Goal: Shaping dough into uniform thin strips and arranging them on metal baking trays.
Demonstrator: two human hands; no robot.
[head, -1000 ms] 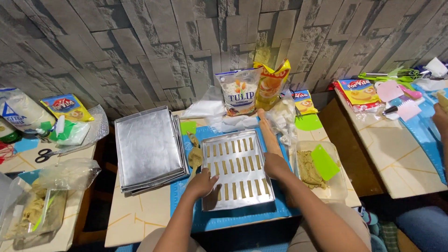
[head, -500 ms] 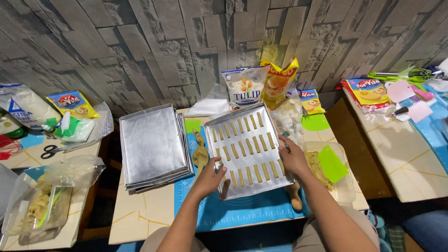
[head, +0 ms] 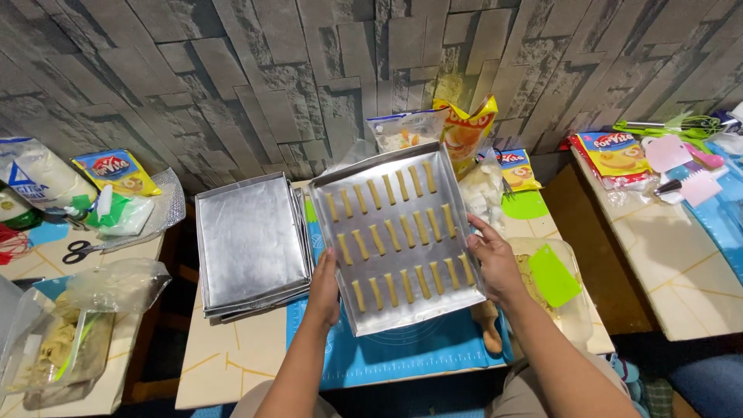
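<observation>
Hands grip the baking tray (head: 398, 236) above the blue mat (head: 402, 352): my left hand (head: 325, 286) pinches its 8 o'clock edge, my right hand (head: 495, 263) its 3 o'clock edge. I keep it level so the dough sticks (head: 402, 228) don't slide.

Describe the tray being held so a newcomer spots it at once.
On the middle table, over the blue mat, the left hand and right hand grip a metal tray. Unlike the bare stacked trays beside it, it carries rows of pale dough sticks.

head view, steeply down, near table (head: 232, 364)
</observation>
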